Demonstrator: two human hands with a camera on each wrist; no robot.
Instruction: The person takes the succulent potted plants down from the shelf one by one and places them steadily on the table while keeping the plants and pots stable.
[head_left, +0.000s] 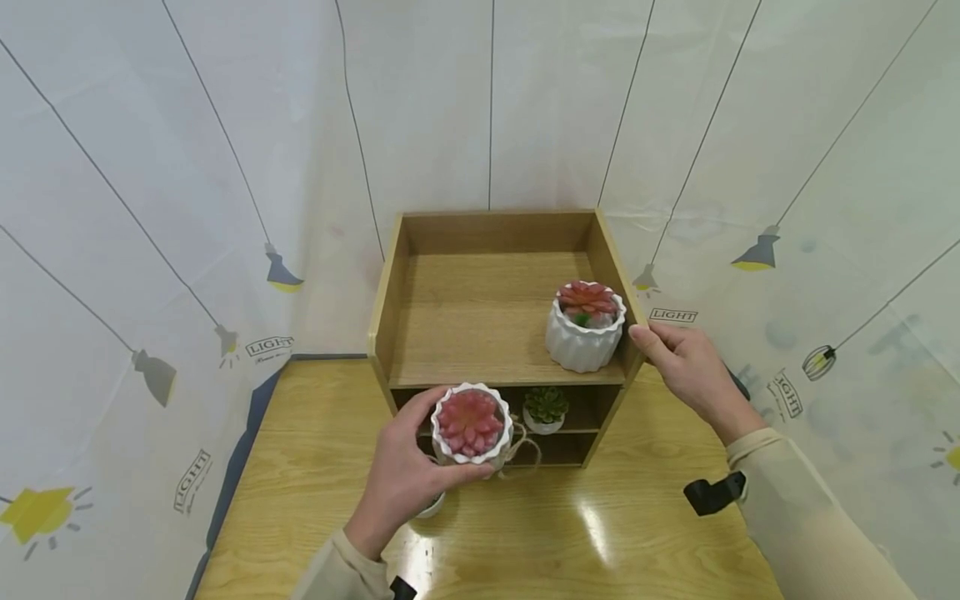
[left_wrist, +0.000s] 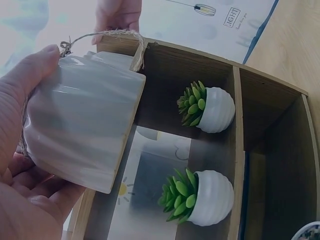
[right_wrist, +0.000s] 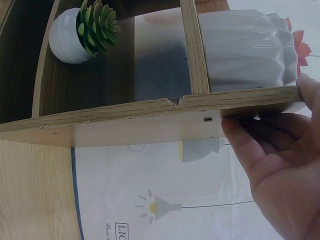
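My left hand holds a white fluted pot with a red artificial succulent, thumb and fingers around its sides. Twine is tied about this pot, its loose loop sticking out to the right. The pot is raised in front of a wooden desk shelf. At the shelf's right side panel, my right hand grips the top edge, with the thumb on the rim and fingers against the outer face. Just inside that panel, a similar white pot with a red succulent stands on the top tier.
Two small white pots with green succulents sit in the compartment below. Another small white pot stands on the wooden table, partly hidden by my left hand. Lamp-printed sheeting surrounds the table's back and sides.
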